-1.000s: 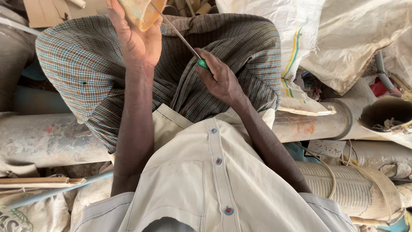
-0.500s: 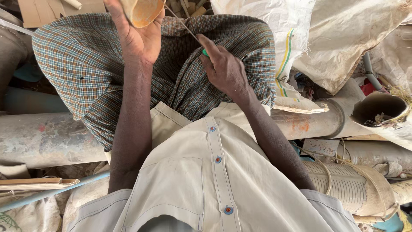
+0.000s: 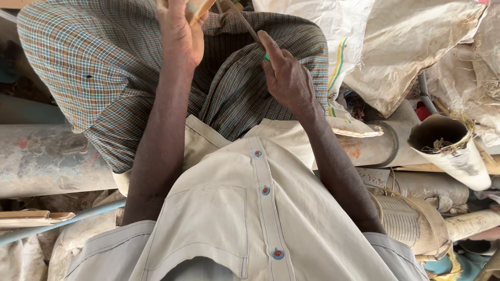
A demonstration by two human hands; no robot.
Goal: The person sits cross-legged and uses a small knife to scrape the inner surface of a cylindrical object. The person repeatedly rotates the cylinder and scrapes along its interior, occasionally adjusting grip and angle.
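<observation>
Head view, looking straight down the person's chest and lap.

Left hand (image 3: pixel 179 34): raised near top edge, fingers curled shut round a small tan, wood-coloured piece (image 3: pixel 197 8). Only its lower part shows; rest cut off by the frame, so exact shape can't be told. Piece sits above the lap, just left of the tool's tip.

Right hand (image 3: pixel 286 78): closed in a fist-like grip on a thin, straight metal tool w/ green handle (image 3: pixel 249 28). Green bit peeks out at the index finger; the slim shaft runs up and left toward the tan piece. Whether tip touches the piece: can't tell, contact point is at/over the frame edge.

Both forearms bare, coming up from a pale beige short-sleeved shirt w/ blue-and-red buttons (image 3: pixel 263 190). Under the hands, a blue-brown checked cloth wrap (image 3: pixel 94 67) covers the lap and knees.

Around: long grey, dusty pipe (image 3: pixel 52 158) lying across at left, passing behind the body and showing again at right. White woven plastic sacks (image 3: pixel 411 47) at top right. Pale rolled tube w/ open dark end (image 3: pixel 450 148) at right, straw-like fibres on its rim. Ribbed beige cylinder (image 3: pixel 406 221) just beside the right elbow. Thin light-blue pipe (image 3: pixel 62 221) at lower left, flat wooden strips (image 3: pixel 31 217) near it.
</observation>
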